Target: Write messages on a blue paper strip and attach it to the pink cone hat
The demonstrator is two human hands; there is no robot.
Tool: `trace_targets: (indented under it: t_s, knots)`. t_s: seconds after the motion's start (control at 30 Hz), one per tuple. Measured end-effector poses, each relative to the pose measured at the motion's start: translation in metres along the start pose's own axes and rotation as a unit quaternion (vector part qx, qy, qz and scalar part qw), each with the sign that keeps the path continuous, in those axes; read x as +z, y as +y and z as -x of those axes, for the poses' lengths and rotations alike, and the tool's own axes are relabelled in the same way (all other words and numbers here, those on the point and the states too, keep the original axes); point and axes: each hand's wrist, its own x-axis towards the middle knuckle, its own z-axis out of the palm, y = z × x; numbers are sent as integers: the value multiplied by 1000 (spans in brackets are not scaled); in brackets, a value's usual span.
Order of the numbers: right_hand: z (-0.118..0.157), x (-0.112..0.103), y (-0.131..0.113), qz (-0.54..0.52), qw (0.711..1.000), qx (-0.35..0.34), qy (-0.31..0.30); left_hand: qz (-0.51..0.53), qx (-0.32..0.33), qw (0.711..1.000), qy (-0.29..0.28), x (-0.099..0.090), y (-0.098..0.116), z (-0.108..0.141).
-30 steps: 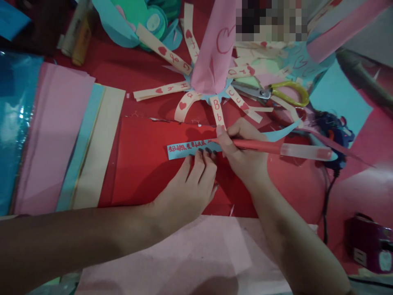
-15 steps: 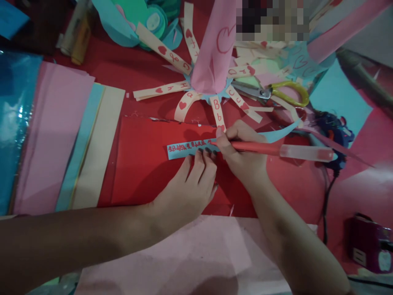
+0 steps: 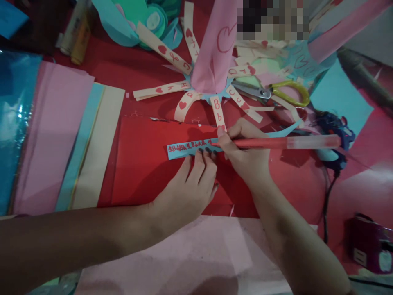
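Observation:
A narrow blue paper strip (image 3: 175, 153) with small red handwriting lies across a red sheet (image 3: 138, 176). My left hand (image 3: 190, 184) rests open on it, several dark-nailed fingertips pressing the strip's lower edge. Just to the right, my right hand (image 3: 247, 157) is closed around a red pen (image 3: 260, 143), whose tip touches the strip at the end of the writing. The pen's clear back end points right. Beyond my hands stands a pink paper cone (image 3: 211, 53) with a drawn heart; cream strips (image 3: 216, 108) bearing letters and hearts fan out from its base.
Yellow-handled scissors (image 3: 290, 92) lie right of the cone. A dark blue tool with a cord (image 3: 336, 135) is farther right, above a purple box (image 3: 370, 241). Pink sheets (image 3: 57, 123) and cream sheets (image 3: 101, 135) are stacked left. A second pink cone (image 3: 334, 37) leans at the back.
The pen has swung slightly, its back end now higher and farther right. My right hand has shifted a little to the right; my left hand stays put.

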Motion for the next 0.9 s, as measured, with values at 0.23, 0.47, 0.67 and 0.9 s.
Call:
trace_targets:
  t_s: [0.23, 0.47, 0.67, 0.9]
  knots:
    - [2, 2, 0, 50, 998, -33, 33, -1, -2, 1000, -2, 0, 0, 1]
    - [0, 2, 1, 10, 1000, -5, 24, 3, 1, 1000, -2, 0, 0, 0]
    - [-1, 1, 1, -7, 999, 19, 31, 1, 0, 1000, 2, 1, 0, 1]
    - [-1, 1, 1, -6, 1000, 8, 26, -3, 5, 1000, -2, 1, 1, 1]
